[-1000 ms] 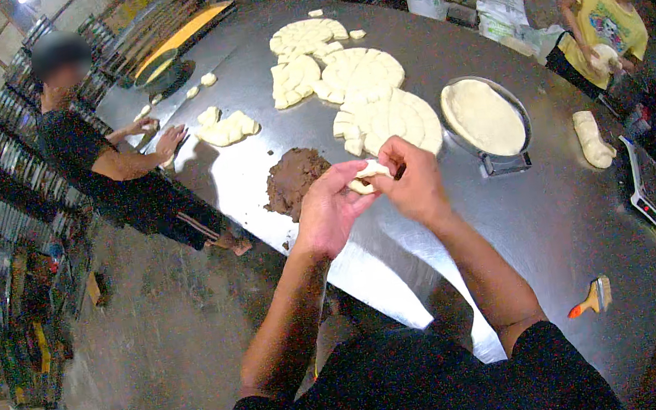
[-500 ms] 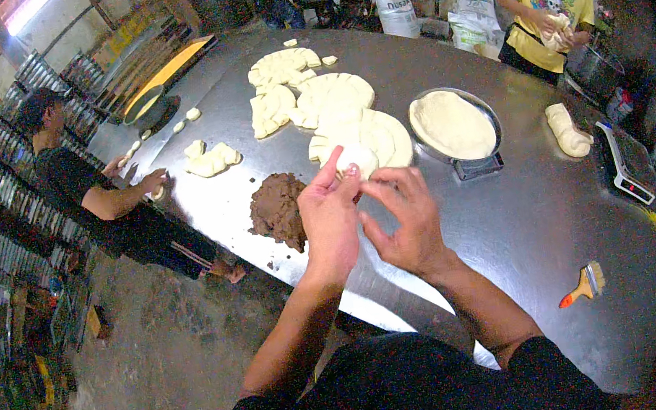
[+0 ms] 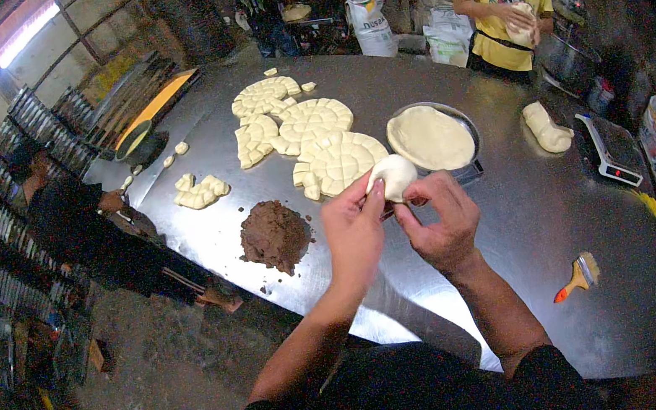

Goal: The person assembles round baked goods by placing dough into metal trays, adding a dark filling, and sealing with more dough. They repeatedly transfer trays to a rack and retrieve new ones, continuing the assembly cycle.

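A small white piece of dough (image 3: pixel 393 176) is held up between my two hands above the metal table. My left hand (image 3: pixel 354 225) pinches its left side between thumb and fingers. On its lower right edge, the thumb and fingertips of my right hand (image 3: pixel 442 218) are closed. Left of my hands lies a crumbly mound of brown filling (image 3: pixel 273 237). Beyond them are rounds of pale dough cut into pieces (image 3: pixel 338 161), and a round pan (image 3: pixel 476 150) holding a flat sheet of dough (image 3: pixel 430 139).
Smaller dough pieces (image 3: pixel 200 192) lie at the left. A brush (image 3: pixel 579 276), a digital scale (image 3: pixel 610 154) and a dough roll (image 3: pixel 546 128) are on the right. One co-worker (image 3: pixel 73 205) stands at the left edge; another in yellow (image 3: pixel 503 1) holds dough at the far right.
My hands and the dough have moved right relative to the table, and the dough now shows as a rounder bulge. The view has shifted. The left co-worker's hands have moved.
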Demonstrator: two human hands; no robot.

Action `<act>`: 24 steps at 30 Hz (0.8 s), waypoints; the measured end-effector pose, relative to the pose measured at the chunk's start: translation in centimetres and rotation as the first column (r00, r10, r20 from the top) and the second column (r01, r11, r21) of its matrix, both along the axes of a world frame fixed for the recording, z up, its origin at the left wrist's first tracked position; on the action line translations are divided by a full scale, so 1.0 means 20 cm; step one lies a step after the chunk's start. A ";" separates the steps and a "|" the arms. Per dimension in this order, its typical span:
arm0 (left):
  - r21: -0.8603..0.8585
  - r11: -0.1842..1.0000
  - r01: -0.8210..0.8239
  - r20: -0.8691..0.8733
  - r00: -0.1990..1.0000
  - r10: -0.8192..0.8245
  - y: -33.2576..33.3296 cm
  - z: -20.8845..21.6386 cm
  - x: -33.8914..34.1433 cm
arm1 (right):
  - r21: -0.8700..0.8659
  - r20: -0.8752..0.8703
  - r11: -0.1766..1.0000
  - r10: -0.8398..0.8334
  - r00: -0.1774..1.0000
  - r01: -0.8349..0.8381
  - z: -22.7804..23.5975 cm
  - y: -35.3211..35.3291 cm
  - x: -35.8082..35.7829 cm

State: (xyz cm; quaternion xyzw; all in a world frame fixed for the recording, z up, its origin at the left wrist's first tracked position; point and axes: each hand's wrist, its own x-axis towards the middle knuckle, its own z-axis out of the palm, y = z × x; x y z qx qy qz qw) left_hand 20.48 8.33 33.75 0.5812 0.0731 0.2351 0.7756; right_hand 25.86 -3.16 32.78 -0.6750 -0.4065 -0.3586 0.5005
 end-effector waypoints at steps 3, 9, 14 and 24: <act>0.139 0.984 0.113 -0.056 0.993 -0.107 -0.02 0.01 0.02 | -0.015 -0.074 0.998 -0.067 0.995 0.066 0.00 -0.05 -0.01; 0.172 0.985 -0.032 0.055 0.998 0.023 -0.10 0.01 0.04 | 0.035 -0.014 0.998 -0.054 0.998 0.054 0.00 -0.12 0.00; 0.337 0.935 0.109 -0.118 0.990 -0.073 -0.11 -0.02 0.04 | -0.096 0.044 0.984 -0.145 0.988 0.149 -0.02 -0.15 0.00; 0.408 0.900 0.152 -0.136 0.985 -0.105 -0.13 -0.13 0.02 | -0.080 0.043 0.990 -0.109 0.993 0.112 -0.16 -0.17 -0.02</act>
